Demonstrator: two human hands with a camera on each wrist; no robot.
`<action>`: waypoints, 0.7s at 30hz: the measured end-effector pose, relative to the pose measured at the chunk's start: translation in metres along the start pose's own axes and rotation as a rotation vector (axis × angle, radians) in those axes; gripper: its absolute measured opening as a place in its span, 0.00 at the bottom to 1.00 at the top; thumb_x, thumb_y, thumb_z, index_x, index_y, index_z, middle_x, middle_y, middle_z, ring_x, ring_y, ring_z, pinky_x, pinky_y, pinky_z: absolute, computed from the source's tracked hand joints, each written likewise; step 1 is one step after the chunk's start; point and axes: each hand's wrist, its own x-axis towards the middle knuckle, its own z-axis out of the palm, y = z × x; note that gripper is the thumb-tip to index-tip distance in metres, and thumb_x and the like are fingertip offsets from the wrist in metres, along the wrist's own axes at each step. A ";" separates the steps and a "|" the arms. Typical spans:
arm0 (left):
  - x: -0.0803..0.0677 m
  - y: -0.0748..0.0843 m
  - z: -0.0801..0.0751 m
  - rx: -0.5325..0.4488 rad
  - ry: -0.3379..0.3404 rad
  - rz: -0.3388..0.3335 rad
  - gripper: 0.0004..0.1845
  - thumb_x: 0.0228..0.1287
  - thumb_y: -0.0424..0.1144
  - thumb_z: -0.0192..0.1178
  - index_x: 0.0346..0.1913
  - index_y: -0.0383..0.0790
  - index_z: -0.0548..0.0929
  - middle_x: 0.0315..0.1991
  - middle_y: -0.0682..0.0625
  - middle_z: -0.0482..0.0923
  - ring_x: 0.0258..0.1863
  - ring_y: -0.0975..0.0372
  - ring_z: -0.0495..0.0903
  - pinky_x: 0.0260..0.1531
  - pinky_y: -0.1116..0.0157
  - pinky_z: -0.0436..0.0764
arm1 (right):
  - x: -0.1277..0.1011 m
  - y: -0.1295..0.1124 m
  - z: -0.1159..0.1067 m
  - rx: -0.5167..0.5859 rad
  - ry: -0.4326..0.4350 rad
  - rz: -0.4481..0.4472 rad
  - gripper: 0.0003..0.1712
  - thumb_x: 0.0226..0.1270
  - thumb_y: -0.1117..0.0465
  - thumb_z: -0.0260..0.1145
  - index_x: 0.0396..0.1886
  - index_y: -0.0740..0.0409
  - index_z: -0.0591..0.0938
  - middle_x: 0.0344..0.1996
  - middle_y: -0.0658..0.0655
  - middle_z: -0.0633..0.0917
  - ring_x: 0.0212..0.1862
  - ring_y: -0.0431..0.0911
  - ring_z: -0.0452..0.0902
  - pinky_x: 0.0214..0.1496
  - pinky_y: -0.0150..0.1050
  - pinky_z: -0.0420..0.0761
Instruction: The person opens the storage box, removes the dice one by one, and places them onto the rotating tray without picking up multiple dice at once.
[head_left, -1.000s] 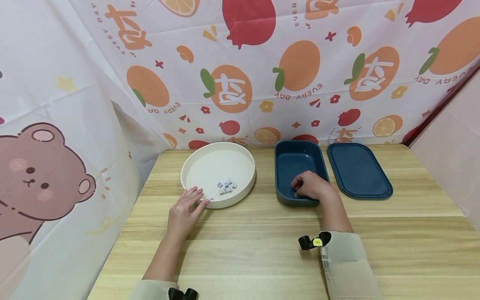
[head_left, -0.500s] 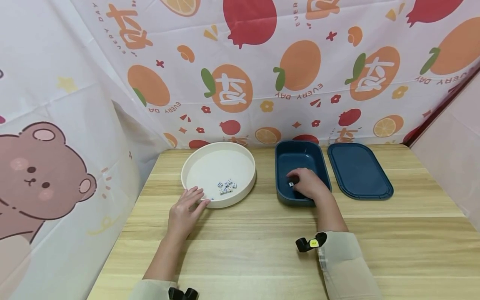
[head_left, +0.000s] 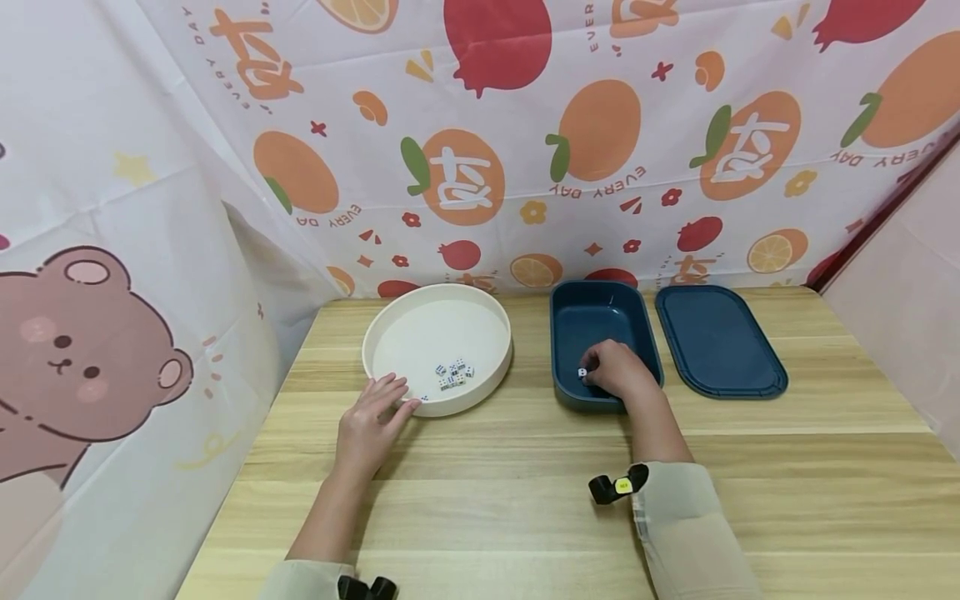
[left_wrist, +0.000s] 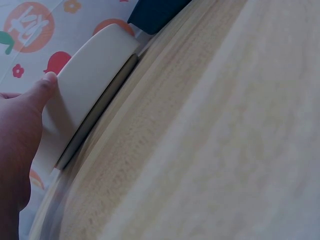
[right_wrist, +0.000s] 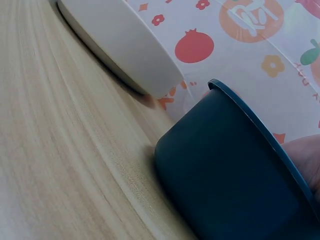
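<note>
My left hand [head_left: 367, 425] rests at the near left rim of a round cream tray [head_left: 427, 321], its fingers loosely extended. The left wrist view shows the thumb [left_wrist: 45, 87] against the outer wall of the tray. Several small white dice [head_left: 453, 375] with blue pips lie inside, near the front. My right hand [head_left: 618, 371] reaches into a dark blue rectangular box [head_left: 585, 321]. It pinches a white die [head_left: 582, 373] at its fingertips, low in the box. In the right wrist view, the box wall [right_wrist: 225, 165] hides most of that hand.
A dark blue lid [head_left: 720, 342] lies flat to the right of the box. Everything stands on a wooden table [head_left: 510, 500], against a fruit-print cloth [head_left: 517, 150] at the back. A white cloth with a bear [head_left: 82, 350] hangs on the left.
The right hand has shifted slightly left within the box. The die, out of sight a second ago, now shows at its fingertips. The left hand and tray have not moved.
</note>
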 end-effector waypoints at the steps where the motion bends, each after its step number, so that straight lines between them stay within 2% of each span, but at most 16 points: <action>1: 0.000 0.000 0.000 0.002 -0.002 -0.001 0.18 0.47 0.36 0.77 0.42 0.32 0.88 0.46 0.43 0.87 0.54 0.50 0.84 0.64 0.47 0.74 | 0.000 0.000 0.000 -0.002 0.000 -0.004 0.10 0.62 0.65 0.70 0.43 0.58 0.87 0.43 0.59 0.86 0.46 0.51 0.79 0.52 0.50 0.83; 9: 0.000 0.003 -0.002 -0.009 -0.031 -0.034 0.18 0.50 0.38 0.76 0.43 0.32 0.88 0.47 0.43 0.87 0.55 0.49 0.83 0.68 0.51 0.71 | 0.000 0.001 0.000 -0.004 0.006 -0.011 0.08 0.63 0.65 0.69 0.42 0.57 0.87 0.41 0.57 0.86 0.44 0.50 0.78 0.50 0.48 0.83; 13: 0.000 0.003 -0.003 -0.011 -0.033 -0.034 0.18 0.50 0.38 0.76 0.43 0.32 0.88 0.47 0.43 0.87 0.55 0.49 0.83 0.68 0.49 0.72 | 0.000 0.000 -0.001 0.008 0.021 -0.019 0.07 0.65 0.62 0.68 0.41 0.57 0.87 0.39 0.56 0.86 0.41 0.50 0.78 0.48 0.47 0.83; 16: 0.000 0.003 -0.003 -0.009 -0.037 -0.032 0.18 0.50 0.38 0.76 0.43 0.32 0.88 0.48 0.43 0.87 0.55 0.50 0.83 0.67 0.48 0.72 | 0.000 -0.002 -0.002 0.037 0.074 -0.027 0.07 0.66 0.59 0.67 0.40 0.55 0.87 0.38 0.55 0.86 0.41 0.49 0.78 0.47 0.46 0.84; 21: 0.000 0.003 -0.002 -0.004 -0.037 -0.038 0.18 0.50 0.38 0.76 0.43 0.32 0.88 0.48 0.43 0.87 0.55 0.50 0.83 0.67 0.48 0.73 | -0.001 -0.009 -0.003 0.110 0.219 -0.059 0.10 0.67 0.55 0.66 0.41 0.54 0.86 0.41 0.55 0.87 0.43 0.49 0.79 0.50 0.48 0.85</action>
